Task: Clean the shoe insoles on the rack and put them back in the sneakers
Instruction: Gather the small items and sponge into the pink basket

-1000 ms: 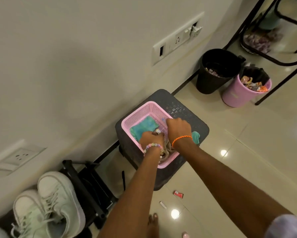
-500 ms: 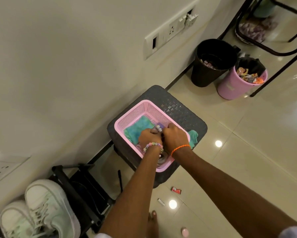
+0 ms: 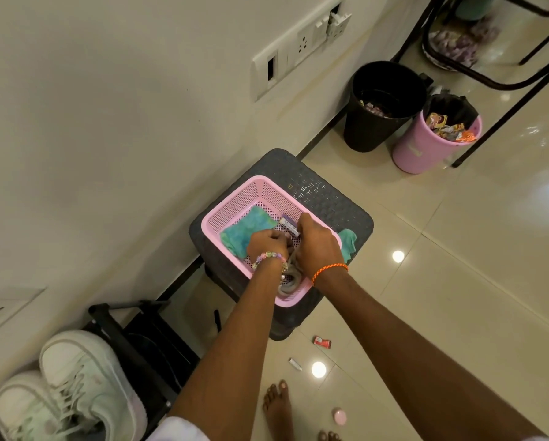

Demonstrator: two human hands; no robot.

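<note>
A: Item one, pink basket (image 3: 235,202). Location?
B: On top of a dark woven stool (image 3: 336,211) against the wall. Contents: a teal cloth (image 3: 251,227), a small purple-labelled tube (image 3: 288,226), and grey curled pieces (image 3: 290,280) at the near end. A second teal cloth (image 3: 348,241) hangs just outside the rim.

A: Grey pieces, identity?
B: Probably the insoles, rolled on themselves; partly hidden, so not certain.

A: Hands?
B: Both are down in the basket. The left hand (image 3: 267,245), beaded bracelet at the wrist, has its fingers curled inward; whether they close on cloth, tube or nothing, I cannot tell. The right hand (image 3: 317,246), orange thread at the wrist, is curled over the grey pieces and appears to grip them.

A: Sneakers?
B: White pair (image 3: 66,389), laced, on a black rack (image 3: 146,332) at lower left, well apart from the basket.

A: Handling notes, insoles?
B: Judged light, thin and floppy; the curl suggests soft foam that springs flat when released. Not fragile. Best taken at the heel end or pinched along one edge, then supported flat for wiping with the cloth.

A: Other items?
B: Black bin (image 3: 378,122) and pink bin (image 3: 425,148) by the wall, small wrappers on the tiled floor, bare feet below.
</note>
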